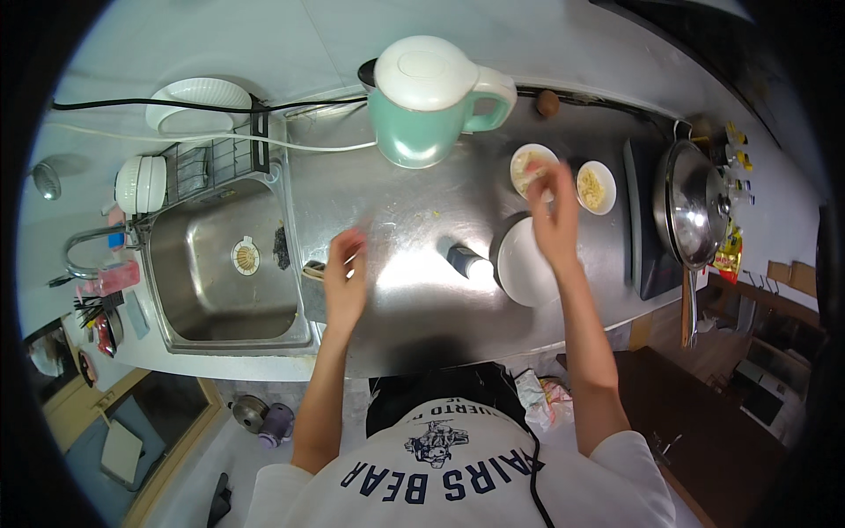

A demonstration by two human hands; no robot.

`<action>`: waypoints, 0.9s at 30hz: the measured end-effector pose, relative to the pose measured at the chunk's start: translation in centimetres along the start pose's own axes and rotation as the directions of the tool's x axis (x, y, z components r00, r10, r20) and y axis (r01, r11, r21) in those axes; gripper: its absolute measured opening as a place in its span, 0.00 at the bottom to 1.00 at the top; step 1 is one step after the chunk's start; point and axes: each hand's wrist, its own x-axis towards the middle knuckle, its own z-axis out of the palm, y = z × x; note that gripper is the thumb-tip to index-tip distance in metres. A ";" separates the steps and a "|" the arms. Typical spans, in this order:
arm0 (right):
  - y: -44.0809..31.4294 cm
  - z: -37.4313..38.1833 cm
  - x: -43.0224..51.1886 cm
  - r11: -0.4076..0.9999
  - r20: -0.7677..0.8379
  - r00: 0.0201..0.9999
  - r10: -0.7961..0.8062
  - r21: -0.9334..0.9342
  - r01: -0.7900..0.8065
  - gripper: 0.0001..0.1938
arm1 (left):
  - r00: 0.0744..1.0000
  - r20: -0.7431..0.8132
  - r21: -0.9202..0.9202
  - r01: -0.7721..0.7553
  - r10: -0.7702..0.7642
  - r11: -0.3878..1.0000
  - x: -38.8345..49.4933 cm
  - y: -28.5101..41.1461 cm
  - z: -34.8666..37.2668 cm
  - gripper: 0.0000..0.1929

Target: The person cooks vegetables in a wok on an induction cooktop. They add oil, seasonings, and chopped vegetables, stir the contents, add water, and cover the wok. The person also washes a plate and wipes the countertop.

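Observation:
My left hand (345, 284) is raised over the counter beside the sink, its fingers loosely bent and blurred; I see nothing in it. Partly behind it lies a flat grey thing (313, 297) with a pale looped edge. My right hand (556, 221) reaches over a white bowl (517, 173) of pale chopped food, covering its right side. Blur hides whether those fingers hold anything. A second white bowl (606, 204) to the right contains yellowish chopped bits. Below my right hand is a white plate (525, 270), with a dark white-capped bottle (465, 259) to its left.
A green electric kettle (419, 129) stands at the back, its cord running left. A brown egg (547, 103) lies by the wall. On the right, a lidded pan (693, 204) rests on a dark cooktop (642, 224). A steel sink (214, 290) and dish rack (204, 162) are left.

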 end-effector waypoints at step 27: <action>12.5 -17.8 -17.0 0.854 -0.668 0.696 0.262 -0.175 -0.489 0.42 | 0.856 -0.131 0.503 -0.378 0.501 0.777 -3.4 -2.7 5.2 0.20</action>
